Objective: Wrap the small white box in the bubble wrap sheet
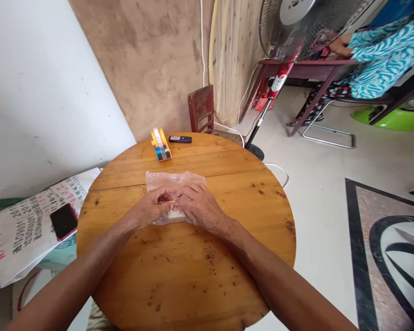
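Observation:
A sheet of clear bubble wrap (pixel 155 180) lies on the round wooden table in front of me, and a small pale object (pixel 175 214) shows within it between my hands. What that object is, I cannot make out. My left hand (pixel 152 206) is closed, thumb and fingers pinching the wrap at the pale object's left side. From the right, my right hand (pixel 202 207) bends over the wrap, its fingers closed on it near the left fingertips. Both hands hide much of the wrap's middle.
Toward the table's (pixel 241 184) far edge stand a yellow-and-blue tape dispenser (pixel 161 146) and a dark handheld device (pixel 180 139). A phone (pixel 64 221) rests on printed sacks (pixel 31 216) at left. Beyond are a chair (pixel 202 108), a standing fan (pixel 279 82) and a seated person (pixel 382 59).

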The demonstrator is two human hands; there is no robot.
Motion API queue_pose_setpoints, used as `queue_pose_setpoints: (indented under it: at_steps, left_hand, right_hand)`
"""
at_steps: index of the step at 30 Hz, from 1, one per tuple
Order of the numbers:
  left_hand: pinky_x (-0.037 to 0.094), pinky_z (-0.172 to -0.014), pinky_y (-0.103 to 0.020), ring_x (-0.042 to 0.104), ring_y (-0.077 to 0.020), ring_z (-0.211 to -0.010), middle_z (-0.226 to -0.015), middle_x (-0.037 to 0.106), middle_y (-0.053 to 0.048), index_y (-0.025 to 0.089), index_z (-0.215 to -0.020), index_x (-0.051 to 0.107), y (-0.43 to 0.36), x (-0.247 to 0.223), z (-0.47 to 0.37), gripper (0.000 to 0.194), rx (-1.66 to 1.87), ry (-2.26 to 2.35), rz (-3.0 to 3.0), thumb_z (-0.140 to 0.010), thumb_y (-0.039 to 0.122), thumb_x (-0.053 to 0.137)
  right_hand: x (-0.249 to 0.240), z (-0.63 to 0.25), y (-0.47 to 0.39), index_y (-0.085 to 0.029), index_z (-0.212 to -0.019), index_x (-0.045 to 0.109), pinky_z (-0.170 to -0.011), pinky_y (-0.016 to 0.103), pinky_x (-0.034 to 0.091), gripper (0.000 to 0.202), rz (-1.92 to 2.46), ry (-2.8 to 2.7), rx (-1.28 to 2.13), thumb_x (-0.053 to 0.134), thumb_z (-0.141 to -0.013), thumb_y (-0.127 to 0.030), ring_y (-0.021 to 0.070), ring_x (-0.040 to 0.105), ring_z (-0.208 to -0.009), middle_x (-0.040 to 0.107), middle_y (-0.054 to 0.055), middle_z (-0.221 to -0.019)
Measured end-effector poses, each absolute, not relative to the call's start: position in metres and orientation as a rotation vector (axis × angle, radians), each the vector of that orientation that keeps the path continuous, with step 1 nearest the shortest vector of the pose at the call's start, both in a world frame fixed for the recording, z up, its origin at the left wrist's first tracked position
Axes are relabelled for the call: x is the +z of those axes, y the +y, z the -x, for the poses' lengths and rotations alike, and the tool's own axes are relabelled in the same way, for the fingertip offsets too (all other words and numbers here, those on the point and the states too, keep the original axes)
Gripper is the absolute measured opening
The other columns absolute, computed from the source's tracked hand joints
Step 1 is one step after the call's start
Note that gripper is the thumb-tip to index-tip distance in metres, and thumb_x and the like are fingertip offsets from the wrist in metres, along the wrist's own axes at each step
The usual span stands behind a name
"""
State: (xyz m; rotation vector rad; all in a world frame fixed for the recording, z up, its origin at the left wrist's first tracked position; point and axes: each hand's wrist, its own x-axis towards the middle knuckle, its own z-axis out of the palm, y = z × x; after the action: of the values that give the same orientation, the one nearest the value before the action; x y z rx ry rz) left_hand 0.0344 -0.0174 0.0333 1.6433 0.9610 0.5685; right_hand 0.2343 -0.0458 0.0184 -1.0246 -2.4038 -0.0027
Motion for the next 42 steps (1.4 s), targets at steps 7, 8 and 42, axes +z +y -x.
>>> queue_pose_setpoints:
  at_steps: [7,8,42]
  left_hand:
    - [0.048,-0.073,-0.03,0.064,-0.0188,-0.083,-0.092,0.069,-0.005,0.015,-0.112,0.062,-0.018,0.035,-0.018,0.051,0.548,1.109,-1.643,-0.071,0.044,0.071]
    - [0.047,-0.068,-0.028,0.063,-0.0175,-0.077,-0.087,0.068,-0.004,0.015,-0.114,0.061,-0.019,0.035,-0.013,0.053,0.544,1.131,-1.637,-0.071,0.045,0.071]
    - [0.037,-0.041,-0.017,0.047,-0.0057,-0.045,-0.059,0.06,0.002,0.014,-0.069,0.055,-0.052,0.044,-0.023,0.039,0.718,1.392,-1.114,-0.053,0.041,0.079]
  right_hand:
    - [0.029,-0.234,-0.054,-0.017,-0.094,0.067,-0.085,0.036,0.036,0.024,0.953,-2.488,0.01,0.052,-0.095,-0.035,0.0213,0.052,-0.093,0.067,0.008,-0.099]
    - [0.031,-0.234,-0.055,-0.017,-0.097,0.067,-0.085,0.036,0.035,0.023,0.965,-2.515,0.007,0.054,-0.095,-0.036,0.0217,0.051,-0.094,0.065,0.008,-0.099]
    - [0.036,-0.224,-0.061,-0.021,-0.108,0.064,-0.086,0.04,0.033,0.023,1.068,-2.592,-0.087,0.054,-0.094,-0.037,0.0251,0.05,-0.097,0.062,0.01,-0.102]
